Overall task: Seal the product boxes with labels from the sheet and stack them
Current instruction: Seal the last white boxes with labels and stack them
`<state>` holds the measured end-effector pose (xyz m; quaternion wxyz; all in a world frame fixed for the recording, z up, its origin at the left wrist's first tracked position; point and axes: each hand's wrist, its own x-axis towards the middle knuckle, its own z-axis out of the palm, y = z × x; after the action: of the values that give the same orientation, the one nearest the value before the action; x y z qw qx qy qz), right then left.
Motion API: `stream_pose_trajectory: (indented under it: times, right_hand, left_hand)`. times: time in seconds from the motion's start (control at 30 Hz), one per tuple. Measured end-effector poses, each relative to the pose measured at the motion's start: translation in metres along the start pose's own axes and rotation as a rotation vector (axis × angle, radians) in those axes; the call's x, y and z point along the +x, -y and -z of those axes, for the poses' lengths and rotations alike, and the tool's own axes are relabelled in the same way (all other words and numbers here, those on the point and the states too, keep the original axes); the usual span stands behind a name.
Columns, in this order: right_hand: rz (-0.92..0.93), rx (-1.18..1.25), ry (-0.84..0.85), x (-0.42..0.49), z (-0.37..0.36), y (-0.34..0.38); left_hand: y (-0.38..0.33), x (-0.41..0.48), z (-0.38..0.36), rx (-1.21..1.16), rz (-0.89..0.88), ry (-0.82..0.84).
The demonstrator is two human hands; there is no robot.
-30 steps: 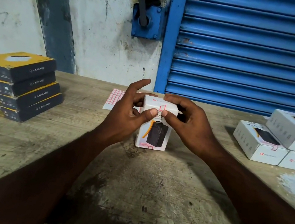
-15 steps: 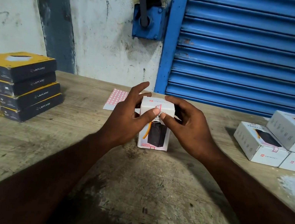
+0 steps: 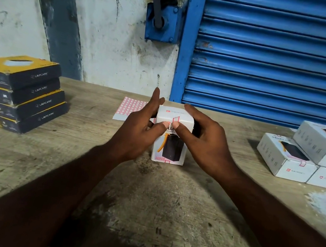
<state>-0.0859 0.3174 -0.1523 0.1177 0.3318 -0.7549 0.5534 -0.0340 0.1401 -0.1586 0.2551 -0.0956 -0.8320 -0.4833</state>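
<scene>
The upright white cardboard product box (image 3: 170,144) stands mid-counter on the worn wooden counter (image 3: 144,206), with the sheet of red-bordered labels (image 3: 130,108) at its 10 o'clock. My left hand (image 3: 138,134) and right hand (image 3: 205,145) clasp it from 9 and 3 o'clock, fingers behind. My thumbs meet on the small red-edged label (image 3: 176,119) folded over its top front edge. I should rub outward from the fold so both halves bond flat, bracing the box against tipping.
</scene>
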Motion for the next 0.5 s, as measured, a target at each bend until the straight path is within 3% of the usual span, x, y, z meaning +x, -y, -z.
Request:
stream_pose_trajectory:
  times: [0.5]
  right_hand:
    - [-0.029, -0.011, 0.012, -0.0004, 0.0023, 0.0060]
  left_hand:
    - [-0.0029, -0.0014, -0.0018, -0.013, -0.001, -0.022]
